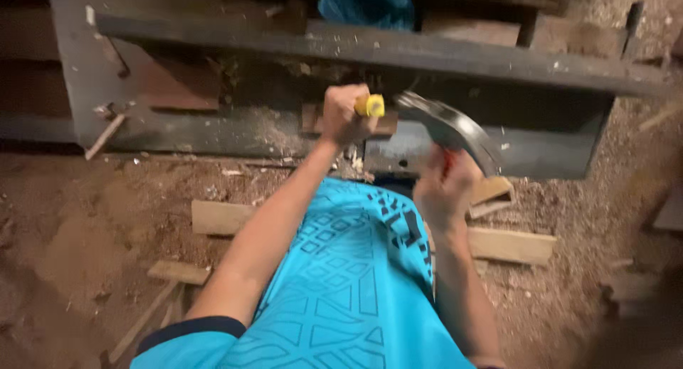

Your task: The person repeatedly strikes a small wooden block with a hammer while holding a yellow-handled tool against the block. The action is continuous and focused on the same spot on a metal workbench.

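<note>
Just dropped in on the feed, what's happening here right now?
A person in a blue patterned shirt leans over a sawdust-strewn floor. The left hand grips a yellow-handled tool, apparently a chisel, held against a dark wooden frame. The right hand holds a hammer with a red grip, its metal head blurred beside the yellow handle. Wood offcuts lie around.

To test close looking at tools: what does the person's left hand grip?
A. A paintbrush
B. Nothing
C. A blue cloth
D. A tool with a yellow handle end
D: the left hand is closed round a tool whose yellow handle end sticks out, while the right hand holds a hammer.
</note>
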